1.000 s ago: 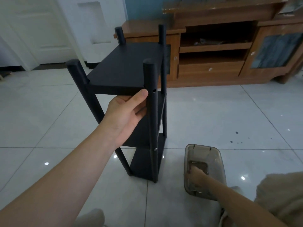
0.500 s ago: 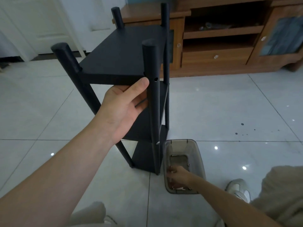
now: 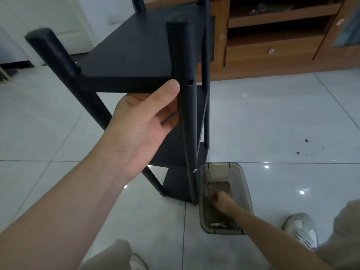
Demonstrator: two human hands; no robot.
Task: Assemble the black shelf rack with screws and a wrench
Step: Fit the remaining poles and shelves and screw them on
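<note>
The black shelf rack (image 3: pixel 136 51) stands upright on the tiled floor. My left hand (image 3: pixel 144 121) holds its top shelf at the near right corner, thumb on the front edge and fingers underneath. A thin dark rod (image 3: pixel 169 118) shows between those fingers. The near post (image 3: pixel 185 123) has an empty screw hole (image 3: pixel 190 82) beside my thumb and a screw head (image 3: pixel 194 171) lower down. My right hand (image 3: pixel 222 201) reaches down into a grey see-through box (image 3: pixel 243 184), fingers curled among the parts; whether it holds anything is hidden. A flat wrench (image 3: pixel 218 224) and some screws (image 3: pixel 233 223) lie at the box's near end.
A wooden TV cabinet (image 3: pixel 272 51) stands close behind the rack. My shoe (image 3: pixel 303 228) is to the right of the box and my other shoe (image 3: pixel 136 262) is at the bottom edge. A white door (image 3: pixel 58 20) is at the back left.
The box has slid left until it sits against the rack's near foot, with my right hand still inside it. My view has come closer to the rack. My left hand keeps its hold.
</note>
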